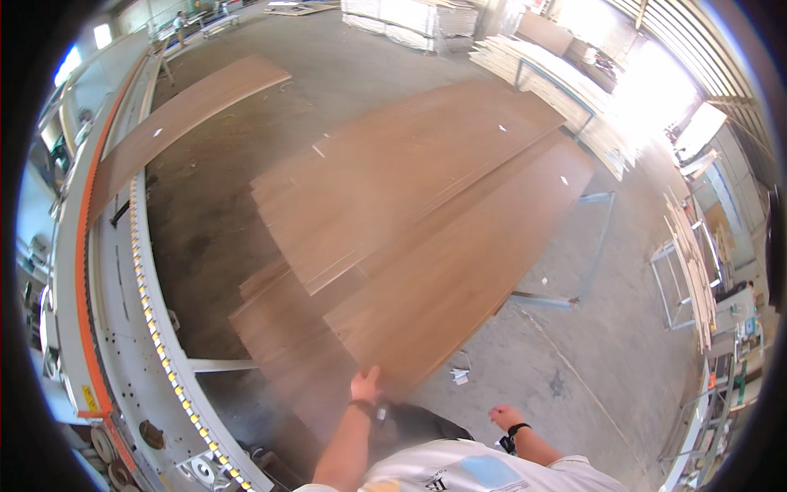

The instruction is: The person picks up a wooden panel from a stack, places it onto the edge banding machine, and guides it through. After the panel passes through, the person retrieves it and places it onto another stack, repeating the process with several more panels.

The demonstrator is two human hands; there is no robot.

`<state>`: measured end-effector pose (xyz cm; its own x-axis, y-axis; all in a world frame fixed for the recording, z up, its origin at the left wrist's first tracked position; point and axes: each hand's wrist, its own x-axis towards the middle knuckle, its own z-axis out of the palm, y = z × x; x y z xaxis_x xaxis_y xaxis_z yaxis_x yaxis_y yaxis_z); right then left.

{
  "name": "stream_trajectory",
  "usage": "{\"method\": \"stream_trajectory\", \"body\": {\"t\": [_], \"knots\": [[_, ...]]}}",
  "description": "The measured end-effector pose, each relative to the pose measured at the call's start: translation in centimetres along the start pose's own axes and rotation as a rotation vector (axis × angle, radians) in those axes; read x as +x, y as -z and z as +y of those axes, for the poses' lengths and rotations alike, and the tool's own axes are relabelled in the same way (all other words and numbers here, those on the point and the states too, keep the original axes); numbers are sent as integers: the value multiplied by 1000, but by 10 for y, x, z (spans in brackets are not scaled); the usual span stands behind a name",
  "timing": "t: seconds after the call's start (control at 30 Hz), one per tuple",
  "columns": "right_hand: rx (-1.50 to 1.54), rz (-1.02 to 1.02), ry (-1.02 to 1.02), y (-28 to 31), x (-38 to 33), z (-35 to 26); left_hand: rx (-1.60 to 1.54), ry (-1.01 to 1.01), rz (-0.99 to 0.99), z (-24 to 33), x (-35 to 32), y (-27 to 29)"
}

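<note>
While two hands work, left hand (pixel 366 384) gripping one brown panel (pixel 459 279), right hand (pixel 502 416) loosely open, empty.

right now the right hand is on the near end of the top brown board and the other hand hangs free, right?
Not quite: the head view shows the left hand on the near end of the top brown board. The right hand is the one hanging free.

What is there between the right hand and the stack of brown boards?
In the head view, only bare concrete floor with a small white scrap lies between the right hand and the boards.
</note>
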<state>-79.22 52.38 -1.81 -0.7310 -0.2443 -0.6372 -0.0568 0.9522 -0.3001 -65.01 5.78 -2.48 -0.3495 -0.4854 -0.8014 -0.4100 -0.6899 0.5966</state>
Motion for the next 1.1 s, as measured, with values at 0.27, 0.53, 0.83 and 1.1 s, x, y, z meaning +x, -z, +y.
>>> {"method": "stream_trajectory", "body": {"t": [0.27, 0.53, 0.83, 1.1], "knots": [[344, 171, 69, 55, 71, -145, -9, -190, 132, 35, -122, 165], [833, 101, -192, 44, 58, -273, -6, -176, 397, -3, -251, 388], [964, -565, -240, -103, -42, -304, 762, -402, 765, -149, -240, 673], [437, -939, -44, -122, -121, -351, 634, -177, 1106, -67, -302, 698]]}}
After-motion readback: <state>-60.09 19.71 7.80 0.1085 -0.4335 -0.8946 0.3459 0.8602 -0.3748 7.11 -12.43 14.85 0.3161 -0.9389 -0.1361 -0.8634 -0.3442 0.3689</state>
